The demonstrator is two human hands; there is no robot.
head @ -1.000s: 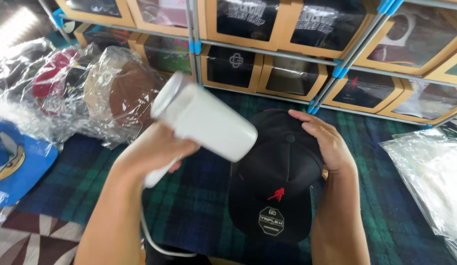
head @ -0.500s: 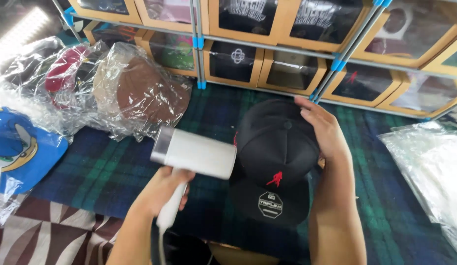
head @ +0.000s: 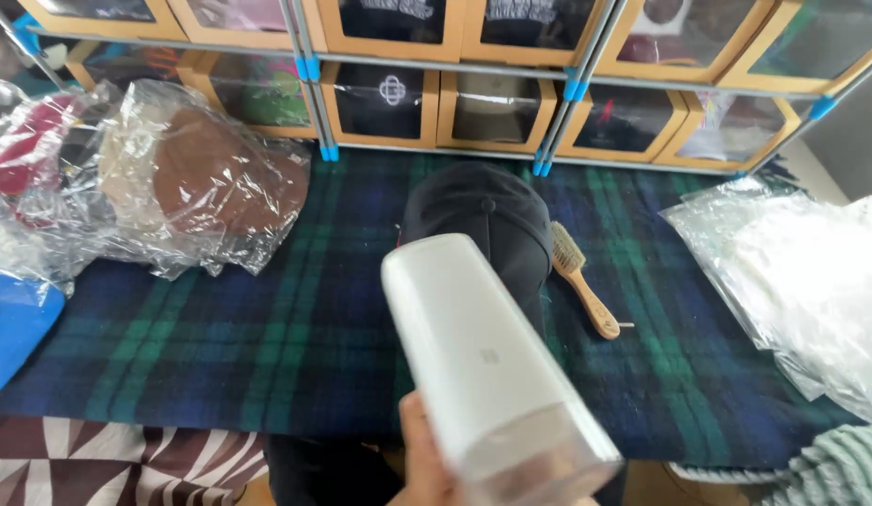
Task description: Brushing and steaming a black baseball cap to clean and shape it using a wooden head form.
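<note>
One head-worn view looks steeply down and forward across the plaid blanket (head: 267, 319) toward the shelf (head: 436, 70), with the white device (head: 487, 365) close under the lens.

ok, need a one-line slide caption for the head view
A hand grips a white handheld steamer above a black cap on a plaid blanket, wooden brush beside the cap.

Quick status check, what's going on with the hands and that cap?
One hand grips white handheld appliance, which side unclear. Black cap on plaid blanket, untouched. Wooden brush beside it.
</note>
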